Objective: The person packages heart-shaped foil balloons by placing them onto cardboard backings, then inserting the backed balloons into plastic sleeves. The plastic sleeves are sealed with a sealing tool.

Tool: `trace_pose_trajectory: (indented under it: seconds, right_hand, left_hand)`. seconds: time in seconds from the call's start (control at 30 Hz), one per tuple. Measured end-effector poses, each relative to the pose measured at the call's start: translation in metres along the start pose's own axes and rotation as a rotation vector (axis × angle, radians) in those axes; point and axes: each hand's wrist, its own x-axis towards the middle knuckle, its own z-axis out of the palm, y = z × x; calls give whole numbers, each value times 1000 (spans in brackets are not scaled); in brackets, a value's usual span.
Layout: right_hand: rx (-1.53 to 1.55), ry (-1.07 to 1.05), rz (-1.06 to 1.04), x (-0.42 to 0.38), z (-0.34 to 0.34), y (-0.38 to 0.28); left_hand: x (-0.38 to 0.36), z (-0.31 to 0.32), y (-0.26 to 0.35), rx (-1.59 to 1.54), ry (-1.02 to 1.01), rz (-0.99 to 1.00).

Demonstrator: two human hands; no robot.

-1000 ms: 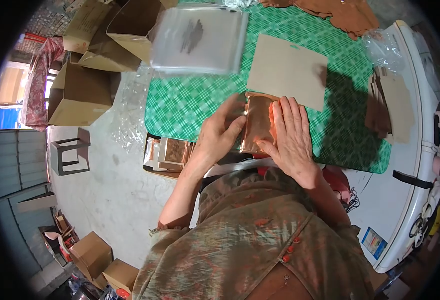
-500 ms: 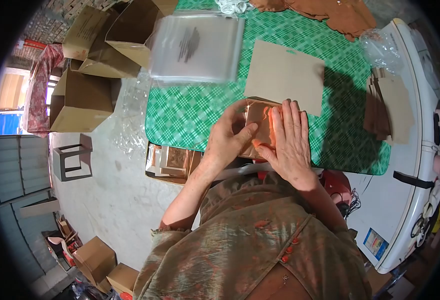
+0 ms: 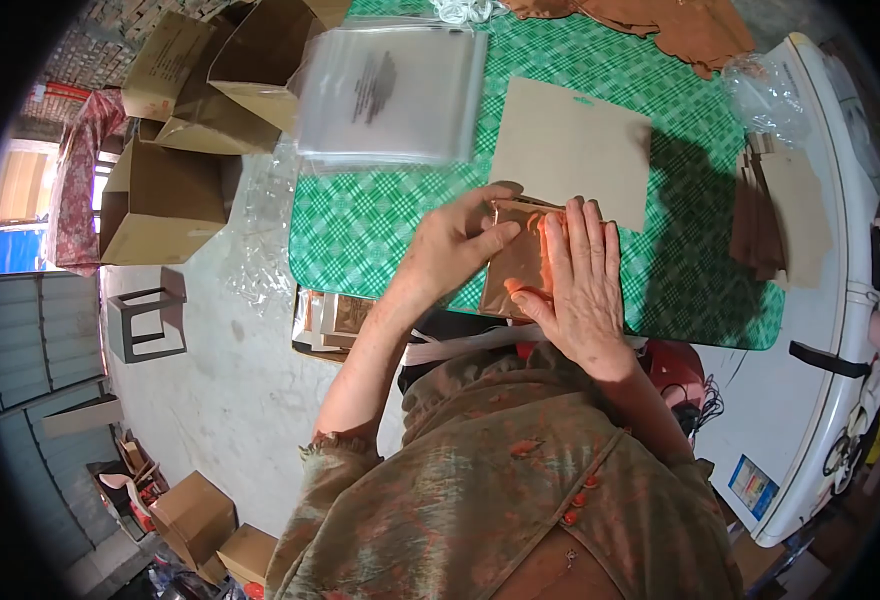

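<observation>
A flat brown packet (image 3: 516,270), glossy as if in clear plastic, lies at the near edge of the green checked table. My left hand (image 3: 450,245) is at its upper left corner, the thumb on top and the other fingers curled round the far side, partly hidden. My right hand (image 3: 582,285) presses flat across the packet's right part, fingers stretched out side by side. Bright orange shows along that hand's thumb and index finger. Just beyond the packet lies a beige card (image 3: 572,145) with a small slot near its top edge.
A stack of clear plastic bags (image 3: 410,90) lies at the back left of the table (image 3: 360,220). Brown cloth (image 3: 660,30) is at the far edge. Brown and beige cards (image 3: 775,210) sit at right. Open cardboard boxes (image 3: 170,200) stand left; a box of packets (image 3: 335,320) is below the table edge.
My left hand has shifted slightly left and up along the packet's edge, uncovering more of its left side. My right hand stays flat in place.
</observation>
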Motion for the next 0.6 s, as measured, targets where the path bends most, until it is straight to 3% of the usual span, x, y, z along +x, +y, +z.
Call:
trace_pose_trajectory:
  seconds: [0.27,0.47,0.6]
  right_hand:
    - [-7,-10,-7,0,-3,-1]
    - [45,9,-5,-2,-5,0]
    - [78,34,0,-2,-2,2]
  left_hand:
    - [9,-5,-9,134,-16,-47]
    - [4,0,6,442,108,80]
    - [2,2,10,122,-5,-69]
